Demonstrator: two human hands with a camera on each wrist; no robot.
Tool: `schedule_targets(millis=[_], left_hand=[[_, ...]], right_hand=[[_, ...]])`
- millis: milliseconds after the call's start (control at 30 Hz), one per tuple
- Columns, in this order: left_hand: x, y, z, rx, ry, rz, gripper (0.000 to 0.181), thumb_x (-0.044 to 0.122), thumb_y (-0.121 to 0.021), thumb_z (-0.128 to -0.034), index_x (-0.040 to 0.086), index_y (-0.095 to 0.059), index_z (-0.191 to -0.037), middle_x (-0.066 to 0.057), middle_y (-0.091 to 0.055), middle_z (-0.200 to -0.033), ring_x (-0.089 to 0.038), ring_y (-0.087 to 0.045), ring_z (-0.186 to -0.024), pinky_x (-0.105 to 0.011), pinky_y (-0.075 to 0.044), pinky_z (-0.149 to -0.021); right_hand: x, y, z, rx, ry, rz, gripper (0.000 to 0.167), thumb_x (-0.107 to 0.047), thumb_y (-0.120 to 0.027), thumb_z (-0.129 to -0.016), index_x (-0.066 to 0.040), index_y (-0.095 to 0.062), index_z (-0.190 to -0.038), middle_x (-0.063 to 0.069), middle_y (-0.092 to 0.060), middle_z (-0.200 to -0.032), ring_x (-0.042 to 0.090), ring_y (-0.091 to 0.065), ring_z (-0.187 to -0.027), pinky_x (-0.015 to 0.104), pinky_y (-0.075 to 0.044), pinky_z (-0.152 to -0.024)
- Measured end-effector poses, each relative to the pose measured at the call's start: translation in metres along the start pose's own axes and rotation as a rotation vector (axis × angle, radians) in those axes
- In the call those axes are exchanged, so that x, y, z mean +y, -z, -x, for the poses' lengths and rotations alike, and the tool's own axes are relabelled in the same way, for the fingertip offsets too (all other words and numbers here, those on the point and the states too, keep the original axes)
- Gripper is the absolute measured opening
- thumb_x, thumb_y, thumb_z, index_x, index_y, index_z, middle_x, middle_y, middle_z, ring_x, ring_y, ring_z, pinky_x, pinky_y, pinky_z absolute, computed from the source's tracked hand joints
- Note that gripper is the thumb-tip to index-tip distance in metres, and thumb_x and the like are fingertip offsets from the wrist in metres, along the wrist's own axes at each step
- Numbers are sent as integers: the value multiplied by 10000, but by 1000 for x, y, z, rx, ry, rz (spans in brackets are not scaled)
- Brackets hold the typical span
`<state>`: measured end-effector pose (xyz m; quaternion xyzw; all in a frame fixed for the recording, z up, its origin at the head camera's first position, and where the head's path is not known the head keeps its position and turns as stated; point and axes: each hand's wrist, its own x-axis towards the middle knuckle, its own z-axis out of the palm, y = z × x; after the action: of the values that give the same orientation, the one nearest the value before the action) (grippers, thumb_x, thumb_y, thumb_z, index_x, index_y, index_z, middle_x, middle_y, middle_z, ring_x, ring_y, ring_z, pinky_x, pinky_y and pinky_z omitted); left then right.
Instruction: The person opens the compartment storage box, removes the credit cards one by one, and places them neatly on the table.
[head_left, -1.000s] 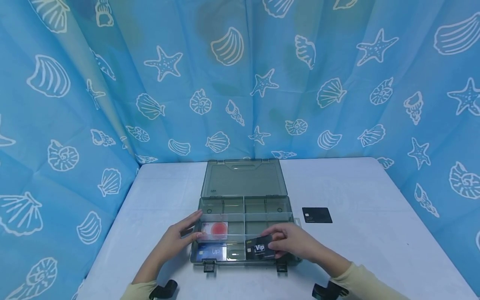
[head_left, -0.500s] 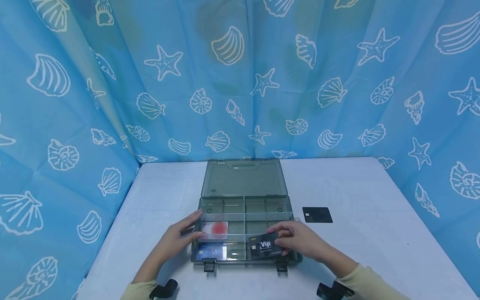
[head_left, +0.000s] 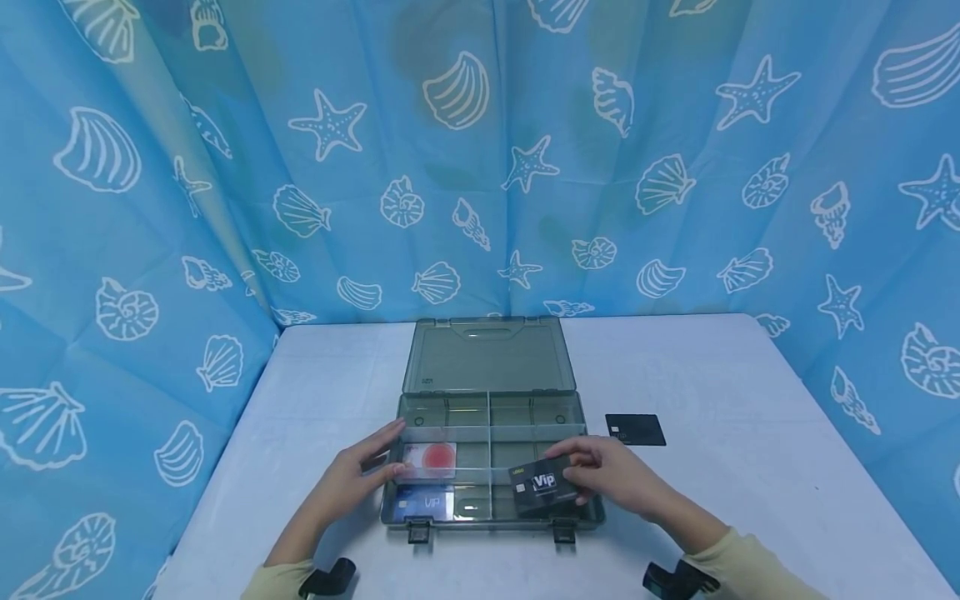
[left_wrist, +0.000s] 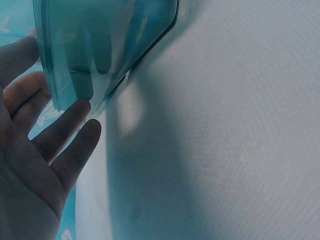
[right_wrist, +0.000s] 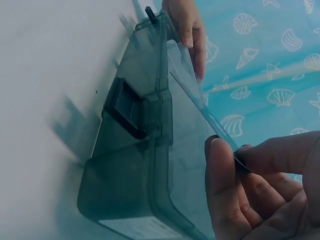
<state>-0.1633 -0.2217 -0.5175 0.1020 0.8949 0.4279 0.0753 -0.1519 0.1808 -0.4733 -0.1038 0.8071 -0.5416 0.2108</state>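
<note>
A grey translucent compartment box (head_left: 480,527) lies on the table with its lid (head_left: 487,354) folded back. My right hand (head_left: 611,475) pinches a black VIP card (head_left: 542,483) between thumb and fingers, tilted over the front right compartment. In the right wrist view the card (right_wrist: 215,120) shows edge-on above the box rim. My left hand (head_left: 352,475) rests against the box's left side; in the left wrist view its fingers (left_wrist: 77,155) are spread and touch the wall. A white card with a red circle (head_left: 431,460) and a blue VIP card (head_left: 423,503) lie in the left compartments.
A second black card (head_left: 636,430) lies on the white tabletop (head_left: 720,467) right of the box. Two dark latches (head_left: 418,532) stick out at the box's front. Blue curtains with a shell pattern (head_left: 465,167) hang behind and at the sides.
My right hand has moved to the right with the black VIP card, which shifts from the divider towards the box's right side. The left hand has stayed in place.
</note>
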Motion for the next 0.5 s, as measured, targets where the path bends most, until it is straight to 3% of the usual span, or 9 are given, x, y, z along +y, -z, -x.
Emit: schedule_targets(millis=[233, 500], left_hand=[[0, 0, 0, 2, 7, -5, 727, 384, -759, -914, 215, -450, -1550, -47, -358, -1626, -313, -376, -1471, -495, -415, -1141], [1, 0, 0, 1, 7, -2, 728, 370, -763, -914, 206, -450, -1551, -52, -360, -1626, -319, -381, -1468, -507, -413, -1140]], right_hand=[[3, 7, 1, 57, -31, 30, 324, -22, -623, -968, -58, -666, -1287, 80, -684, -934, 220, -669, -772, 345, -625, -617], [8, 17, 4, 129, -32, 66, 317, -30, -615, -973, -101, -679, -1275, 78, -651, -940, 215, -628, -816, 339, -605, -618]])
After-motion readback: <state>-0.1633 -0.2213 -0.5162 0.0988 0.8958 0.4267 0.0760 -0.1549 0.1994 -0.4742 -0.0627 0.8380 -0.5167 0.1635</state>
